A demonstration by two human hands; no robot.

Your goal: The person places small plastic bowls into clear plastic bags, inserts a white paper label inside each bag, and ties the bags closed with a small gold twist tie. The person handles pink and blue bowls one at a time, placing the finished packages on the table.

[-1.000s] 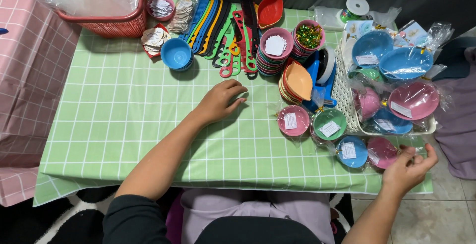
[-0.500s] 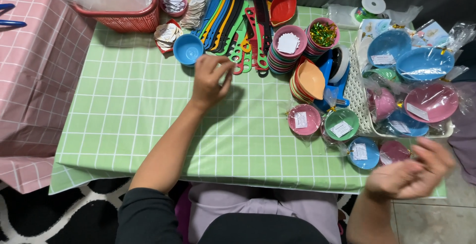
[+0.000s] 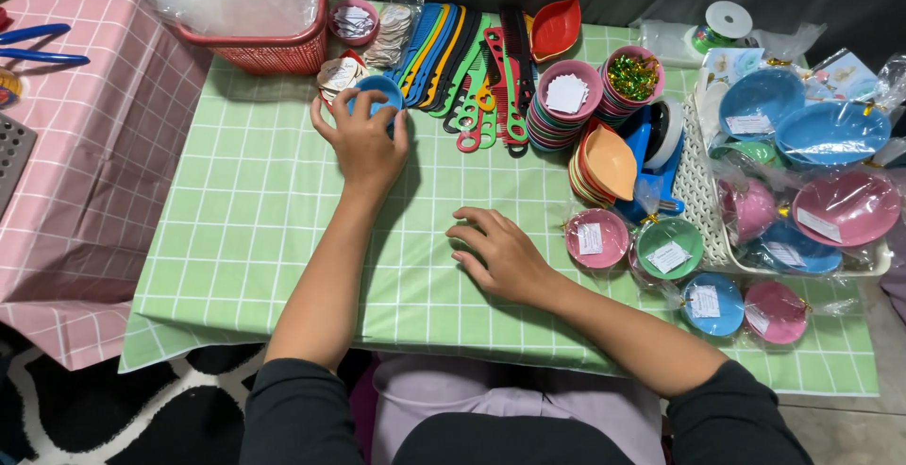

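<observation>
My left hand [image 3: 363, 139] closes around a small blue bowl [image 3: 376, 90] at the back of the green checked tablecloth [image 3: 245, 229]. My right hand [image 3: 498, 255] rests flat on the cloth near the middle, fingers spread, holding nothing. Just right of it lie wrapped small bowls with white tags: a pink one [image 3: 596, 237], a green one [image 3: 668, 248], a blue one [image 3: 710, 303] and another pink one [image 3: 776, 312].
A red basket [image 3: 269, 48] with clear plastic stands at the back left. Coloured combs [image 3: 462, 59], stacked bowls [image 3: 564, 101], a cup of beads [image 3: 632, 78] and orange dishes [image 3: 604, 163] line the back. A white tray [image 3: 703, 201] of wrapped bowls sits right. A pink table [image 3: 85, 172] is left.
My left hand reached farther back and took hold of the blue bowl. My right hand moved left from the wrapped bowls at the table's edge to rest on the cloth.
</observation>
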